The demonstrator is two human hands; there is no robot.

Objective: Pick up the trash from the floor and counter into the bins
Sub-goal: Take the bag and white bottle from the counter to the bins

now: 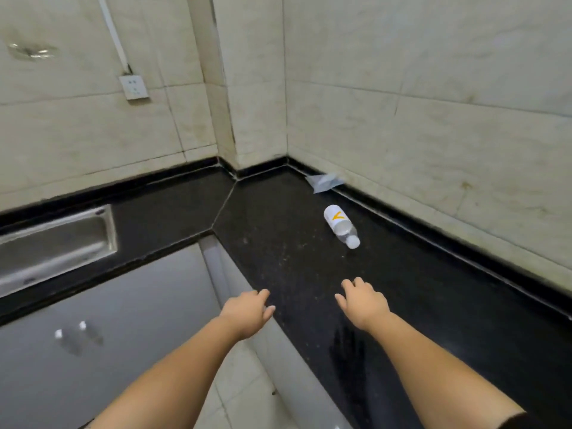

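Observation:
A small plastic bottle with a white label, a yellow mark and a white cap lies on its side on the black counter. Farther back, against the right wall, lies a crumpled clear plastic wrapper. My right hand hovers over the counter a short way in front of the bottle, fingers apart, holding nothing. My left hand is stretched out over the counter's front edge, also empty with fingers spread. No bin is in view.
The counter wraps around a tiled corner. A steel sink is set into its left arm. A white wall socket hangs above it. Below the counter are glossy dark cabinet doors and a pale tiled floor.

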